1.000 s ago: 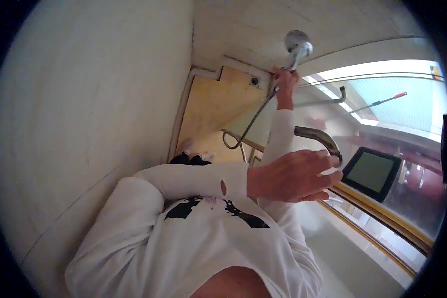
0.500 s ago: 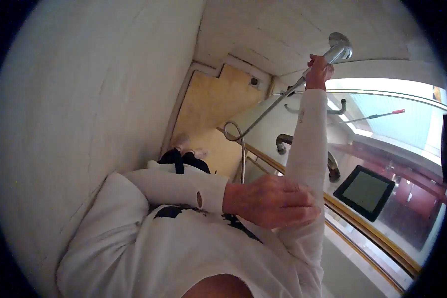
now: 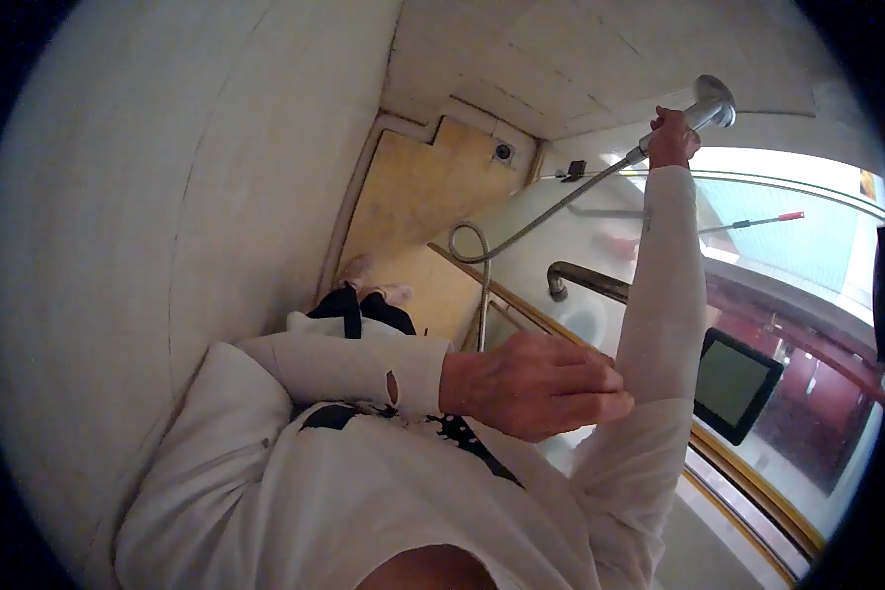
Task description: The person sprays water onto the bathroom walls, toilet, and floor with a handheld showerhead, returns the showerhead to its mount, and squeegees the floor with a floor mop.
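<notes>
My right hand [image 3: 672,140] is wrapped around the handle of a chrome shower head [image 3: 708,106], held at arm's length in the upper right. From the handle's lower end hangs a metal shower hose [image 3: 570,202], which makes a loop and runs down past the edge of the glass panel. My left hand [image 3: 536,386] is in front of my body with its fingers curled and pressed together. Its fingertips lie beside the white right sleeve [image 3: 664,295]; whether they pinch anything is hidden.
Pale walls [image 3: 98,246] stand close on the left and ahead. Down on the tan floor [image 3: 413,187] are my feet and a round drain [image 3: 502,151]. At right a glass panel has a curved metal handle [image 3: 560,280]; a dark-framed square [image 3: 733,383] and a red-tipped pole [image 3: 757,221] appear there.
My right arm has moved to the right, carrying the shower head with it, and the hose trails after. My left hand has stayed nearly in place, so the sleeve has slid away under its fingers.
</notes>
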`<control>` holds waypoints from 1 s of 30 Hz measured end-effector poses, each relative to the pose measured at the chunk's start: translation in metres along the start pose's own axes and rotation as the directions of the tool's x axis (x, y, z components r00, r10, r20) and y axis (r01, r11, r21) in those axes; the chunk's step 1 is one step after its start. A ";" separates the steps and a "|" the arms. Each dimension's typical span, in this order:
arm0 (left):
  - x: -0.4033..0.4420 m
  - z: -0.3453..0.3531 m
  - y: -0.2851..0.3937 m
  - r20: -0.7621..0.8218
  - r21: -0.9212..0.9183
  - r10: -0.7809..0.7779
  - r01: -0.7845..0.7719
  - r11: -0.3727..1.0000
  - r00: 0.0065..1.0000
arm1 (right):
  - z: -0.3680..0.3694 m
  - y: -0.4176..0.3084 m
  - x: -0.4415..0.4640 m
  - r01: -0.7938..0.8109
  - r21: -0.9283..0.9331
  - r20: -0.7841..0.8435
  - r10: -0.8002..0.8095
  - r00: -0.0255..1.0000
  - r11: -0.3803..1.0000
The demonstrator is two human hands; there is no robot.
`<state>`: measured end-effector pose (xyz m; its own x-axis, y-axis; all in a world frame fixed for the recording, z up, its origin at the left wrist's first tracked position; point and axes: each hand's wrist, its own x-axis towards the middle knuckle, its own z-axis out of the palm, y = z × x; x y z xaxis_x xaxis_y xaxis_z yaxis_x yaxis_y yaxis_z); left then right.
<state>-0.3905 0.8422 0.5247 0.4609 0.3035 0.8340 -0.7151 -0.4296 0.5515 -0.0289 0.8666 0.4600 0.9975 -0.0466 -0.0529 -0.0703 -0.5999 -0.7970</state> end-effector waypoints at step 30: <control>0.003 -0.003 -0.002 0.037 -0.063 -0.067 0.069 0.996 0.997 | 0.000 0.030 0.052 -0.283 0.480 0.315 0.138 0.939 0.830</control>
<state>-0.3894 0.8461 0.5264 0.5267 0.3000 0.7954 -0.7130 -0.3536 0.6055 0.0212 0.8457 0.4333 0.9287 0.1250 -0.3490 -0.3380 -0.1014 -0.9357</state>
